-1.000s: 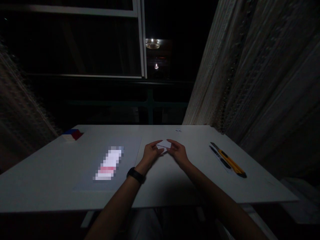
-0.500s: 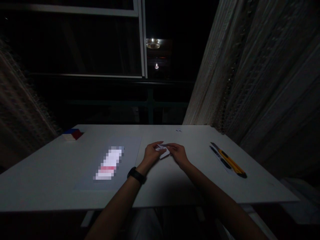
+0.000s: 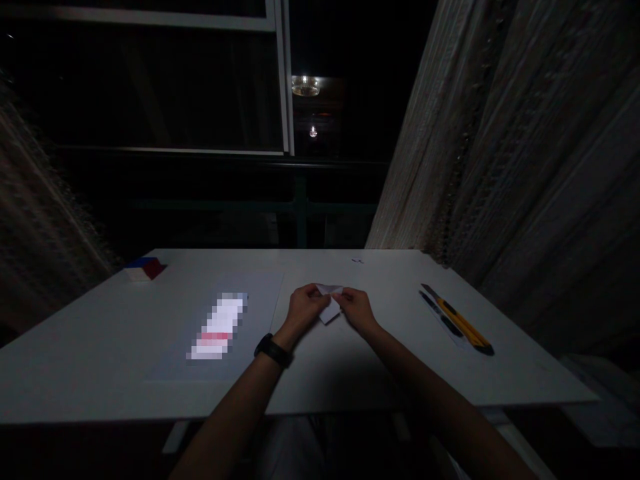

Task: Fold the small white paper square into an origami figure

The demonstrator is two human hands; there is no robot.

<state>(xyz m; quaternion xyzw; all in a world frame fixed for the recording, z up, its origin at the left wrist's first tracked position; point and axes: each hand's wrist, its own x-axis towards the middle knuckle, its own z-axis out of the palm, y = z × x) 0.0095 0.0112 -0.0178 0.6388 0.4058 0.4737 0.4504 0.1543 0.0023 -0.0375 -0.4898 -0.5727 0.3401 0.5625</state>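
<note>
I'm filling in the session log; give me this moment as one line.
left hand: pinching small white paper | right hand: pinching same paper | yellow utility knife: lying right on table

The scene is very dim, with the white table [image 3: 125,347] the brightest surface and the window [image 3: 150,87] behind it almost black. A small ceiling lamp [image 3: 305,85] glares in the glass (a reflection, it seems). Shadow pools beneath the forearms, and straight lines bow toward the edges.
</note>
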